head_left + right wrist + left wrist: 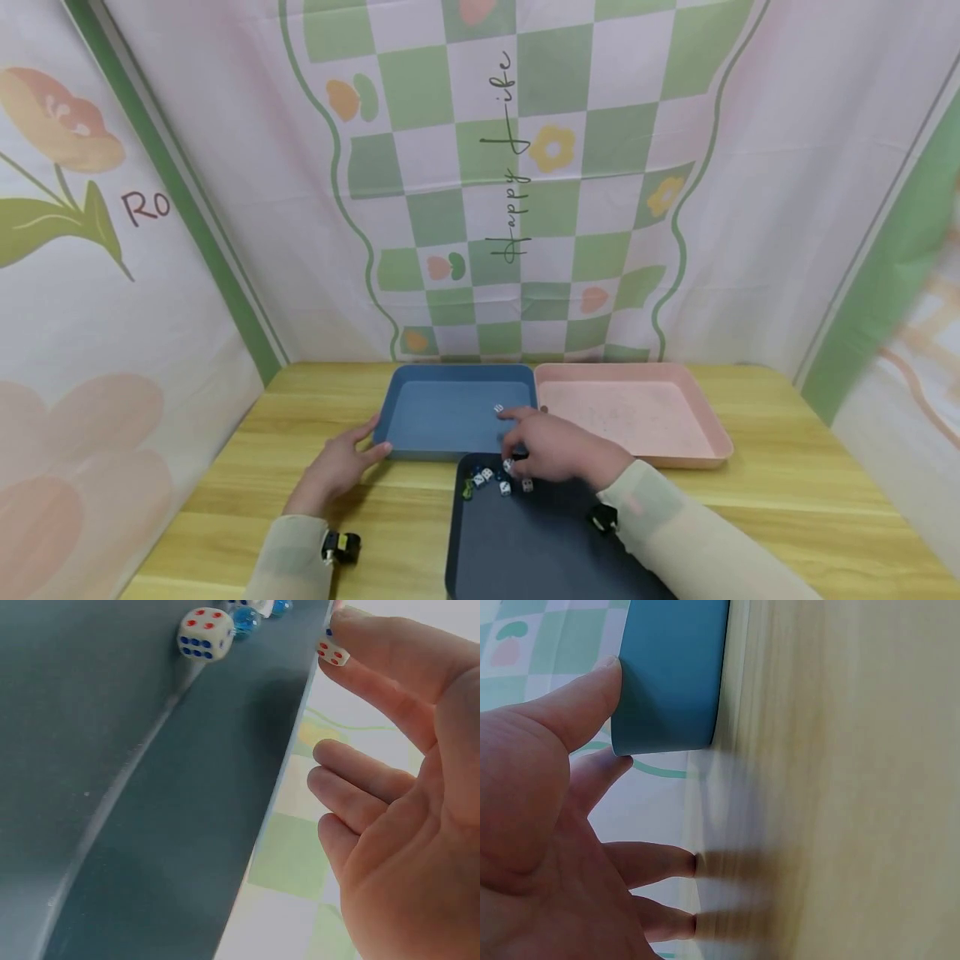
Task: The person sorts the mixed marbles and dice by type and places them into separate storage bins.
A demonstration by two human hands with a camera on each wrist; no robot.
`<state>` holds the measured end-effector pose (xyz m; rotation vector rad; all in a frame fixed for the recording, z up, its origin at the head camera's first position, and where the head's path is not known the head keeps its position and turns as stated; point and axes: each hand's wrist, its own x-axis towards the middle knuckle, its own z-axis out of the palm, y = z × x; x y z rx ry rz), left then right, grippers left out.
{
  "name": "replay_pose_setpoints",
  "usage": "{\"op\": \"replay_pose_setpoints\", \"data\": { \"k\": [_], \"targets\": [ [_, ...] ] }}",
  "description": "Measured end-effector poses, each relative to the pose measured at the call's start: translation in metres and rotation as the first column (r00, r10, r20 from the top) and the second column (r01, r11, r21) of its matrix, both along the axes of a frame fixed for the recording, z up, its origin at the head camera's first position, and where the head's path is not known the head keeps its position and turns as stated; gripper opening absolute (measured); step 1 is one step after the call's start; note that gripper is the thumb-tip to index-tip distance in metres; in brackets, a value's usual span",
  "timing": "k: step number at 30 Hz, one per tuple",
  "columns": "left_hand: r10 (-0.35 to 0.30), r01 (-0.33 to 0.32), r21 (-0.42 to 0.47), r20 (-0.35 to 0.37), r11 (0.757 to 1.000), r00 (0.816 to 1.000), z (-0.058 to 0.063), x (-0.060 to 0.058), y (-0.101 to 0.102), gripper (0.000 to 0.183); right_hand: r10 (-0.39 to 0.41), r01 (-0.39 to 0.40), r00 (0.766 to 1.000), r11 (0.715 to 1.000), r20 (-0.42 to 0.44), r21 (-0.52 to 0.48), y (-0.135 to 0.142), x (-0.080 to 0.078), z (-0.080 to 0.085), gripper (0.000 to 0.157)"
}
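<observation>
With thumb and fingers, my left hand (337, 467) holds the near left corner of the blue tray (435, 417); the left wrist view has the thumb against its wall (671, 675). My right hand (558, 442) is over the far edge of the dark tray (547, 550), pinching a small white die (332, 652) between thumb and forefinger. Another die (498, 408) shows in the blue tray by an outstretched finger. Several dice (505, 488), blue beads (245, 622) and a small green piece (468, 490) lie in the dark tray, partly hidden by the right hand.
A pink tray (630, 408) stands right of the blue one, a small brown object (543, 409) at its left side. The wooden table (405, 533) carries all three trays. A patterned curtain (480, 192) hangs behind; fabric walls rise at both sides.
</observation>
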<state>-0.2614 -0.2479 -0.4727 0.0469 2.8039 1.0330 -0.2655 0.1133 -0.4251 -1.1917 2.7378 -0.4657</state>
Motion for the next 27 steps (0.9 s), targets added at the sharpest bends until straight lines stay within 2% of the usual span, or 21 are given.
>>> {"op": "replay_pose_setpoints", "data": {
  "k": [6,15,20,27],
  "targets": [
    [0.006,-0.006,0.001,0.011,1.0,1.0,0.0,0.0,0.0,0.069,-0.015,0.016,1.0,0.997,0.023,-0.071,0.001,-0.001,0.009,0.006],
    [0.017,-0.017,0.006,0.028,1.0,0.999,0.003,0.0,0.001,0.068,-0.136,0.138,0.99,0.972,0.023,-0.192,0.0,-0.007,0.012,0.007],
    [0.019,-0.019,0.005,0.028,1.0,0.999,0.003,0.001,0.002,0.067,-0.226,0.228,0.974,0.946,0.036,-0.232,0.0,-0.009,0.016,0.006],
    [0.019,-0.019,0.016,0.024,1.0,1.0,0.003,0.001,0.002,0.067,-0.334,0.346,0.938,0.901,0.092,-0.261,-0.001,-0.011,0.021,0.011]
  ]
}}
